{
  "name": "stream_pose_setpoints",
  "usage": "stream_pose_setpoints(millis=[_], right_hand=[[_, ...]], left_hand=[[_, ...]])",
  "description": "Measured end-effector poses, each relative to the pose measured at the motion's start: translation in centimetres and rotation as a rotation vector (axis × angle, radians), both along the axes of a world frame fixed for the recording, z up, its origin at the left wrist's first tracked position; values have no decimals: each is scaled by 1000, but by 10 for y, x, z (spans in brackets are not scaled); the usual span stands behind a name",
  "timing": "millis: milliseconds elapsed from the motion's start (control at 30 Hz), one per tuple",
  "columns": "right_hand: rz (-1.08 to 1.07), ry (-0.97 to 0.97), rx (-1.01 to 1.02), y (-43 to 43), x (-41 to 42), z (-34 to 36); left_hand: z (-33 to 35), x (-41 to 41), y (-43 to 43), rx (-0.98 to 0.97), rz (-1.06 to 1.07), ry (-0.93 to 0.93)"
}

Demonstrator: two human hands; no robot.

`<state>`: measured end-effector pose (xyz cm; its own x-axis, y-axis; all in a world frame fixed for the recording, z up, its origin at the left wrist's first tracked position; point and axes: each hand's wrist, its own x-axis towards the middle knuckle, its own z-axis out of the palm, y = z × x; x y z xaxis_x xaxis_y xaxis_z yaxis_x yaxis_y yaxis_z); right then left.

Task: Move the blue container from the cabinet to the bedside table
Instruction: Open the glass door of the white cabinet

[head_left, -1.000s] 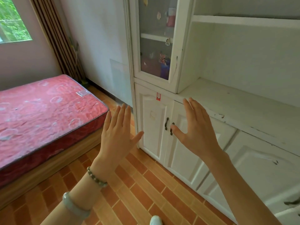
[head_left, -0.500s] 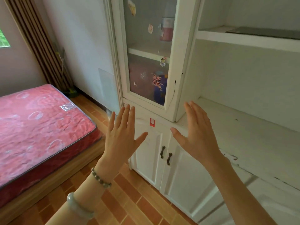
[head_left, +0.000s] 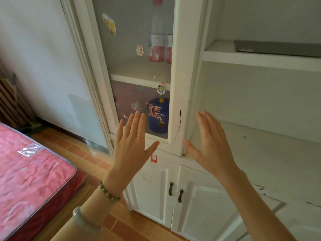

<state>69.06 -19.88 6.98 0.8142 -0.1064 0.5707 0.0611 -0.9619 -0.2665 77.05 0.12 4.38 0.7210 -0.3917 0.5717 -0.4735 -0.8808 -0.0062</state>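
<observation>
The blue container, with a yellow knob on its lid and pink markings, stands on the lower shelf behind the closed glass door of the white cabinet. My left hand is raised in front of the door's lower part, fingers spread, holding nothing. To the right of the door frame my right hand is also up and open, near the cabinet's open counter. Neither hand touches the door.
A bottle with a red and white label sits on the upper shelf behind the glass. An open counter extends right, with lower doors and dark handles beneath. A red mattress lies at left on the tiled floor.
The view has moved closer to the cabinet and tilted up. Both open hands have risen toward the glass door, and the blue container now shows larger behind it.
</observation>
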Motion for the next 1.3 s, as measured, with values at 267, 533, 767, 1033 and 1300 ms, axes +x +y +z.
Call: stream_pose_setpoints(millis=[267,533,767,1033,1300], right_hand=[[-72,-61,-38,1,19,16],[-124,-222,-124,-22,31,65],[-145,-431,-230,-44,36,159],[-171,-573,-313,-51,41,228],[-252,-553,-412,-63,45,260]], left_hand=[[15,37,-13,-40,-93,-60],[64,56,-44,-56,-157,-190],[163,81,-70,-115,-198,-409],[257,86,-89,-269,-230,-609],[294,93,-111,-276,-213,-694]])
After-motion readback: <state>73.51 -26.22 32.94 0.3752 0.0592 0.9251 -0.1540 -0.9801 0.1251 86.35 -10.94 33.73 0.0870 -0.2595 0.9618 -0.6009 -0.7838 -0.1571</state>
